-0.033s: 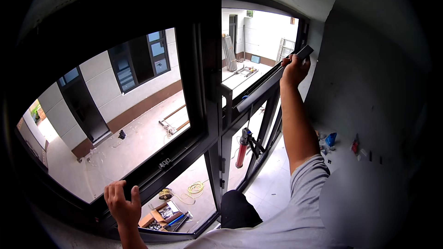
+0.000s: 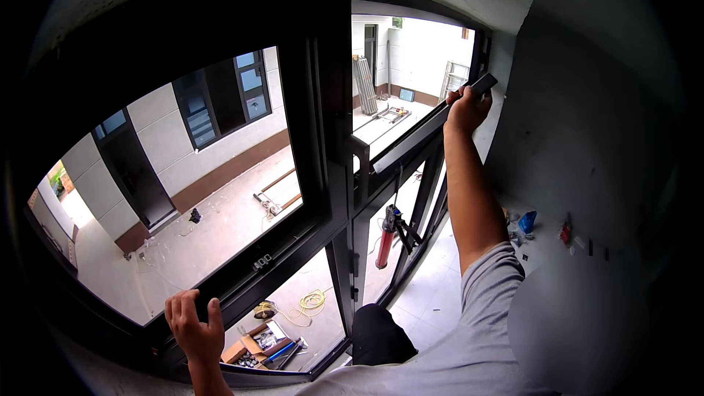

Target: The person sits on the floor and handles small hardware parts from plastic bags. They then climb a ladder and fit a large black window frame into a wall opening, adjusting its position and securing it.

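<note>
My right hand (image 2: pixel 468 110), arm stretched up, is closed around a long dark strip (image 2: pixel 482 83) near its far end. The strip slants along the crossbar of the right-hand window opening, and a pale glare lies on its near part. Low on the left, my left hand (image 2: pixel 195 326) rests against the dark window frame (image 2: pixel 242 279), thumb apart from the bent fingers and nothing seen in it. Below the crossbar, a caulking gun (image 2: pixel 386 238) with a red tube hangs by its upper end. A dark handle (image 2: pixel 360 169) sits on the upright between the openings.
Through the lower opening show an open cardboard box (image 2: pixel 253 348) of tools and a coiled yellow cable (image 2: pixel 312 299). Outside, dark metal frames (image 2: pixel 277 192) lie on the paving. A blue bag (image 2: pixel 526 221) and small scraps lie on the floor at right, by a grey wall (image 2: pixel 579 125).
The strip's near part has turned slightly, showing a lighter face, and a small blue patch beside it is gone from sight. Both hands stay practically where they were.
</note>
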A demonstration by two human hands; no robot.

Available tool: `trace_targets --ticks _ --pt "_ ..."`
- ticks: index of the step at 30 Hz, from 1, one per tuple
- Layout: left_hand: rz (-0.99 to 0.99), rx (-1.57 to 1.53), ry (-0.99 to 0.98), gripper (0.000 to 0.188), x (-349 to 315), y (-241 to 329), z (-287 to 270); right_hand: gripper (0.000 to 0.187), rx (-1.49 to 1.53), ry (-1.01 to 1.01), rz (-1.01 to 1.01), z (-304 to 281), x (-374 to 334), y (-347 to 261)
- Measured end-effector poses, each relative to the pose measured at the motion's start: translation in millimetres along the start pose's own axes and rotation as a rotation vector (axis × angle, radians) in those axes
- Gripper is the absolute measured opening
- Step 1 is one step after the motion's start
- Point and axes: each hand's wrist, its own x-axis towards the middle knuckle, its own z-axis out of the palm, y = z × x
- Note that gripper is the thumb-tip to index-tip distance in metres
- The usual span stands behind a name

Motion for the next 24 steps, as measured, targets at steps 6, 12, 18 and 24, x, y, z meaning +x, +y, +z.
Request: trace_targets --ticks 6,12,18,24 --pt "-0.01 0.011 -0.047 0.025 -4 1 -1 0.053 -0.539 0.09 -0.215 13 20 98" --pt "0.002 0.014 -0.062 0.026 -3 3 -5 0.067 -0.662 -0.123 -0.167 11 -36 143" --pt "0.068 0.05 -0.079 0.028 0 1 -2 0.075 -0.505 -0.201 0.15 -4 -44 156" --pt "0.159 0.134 -0.071 0.019 10 11 -8 0.076 -0.53 -0.426 0.02 -17 -130 146"
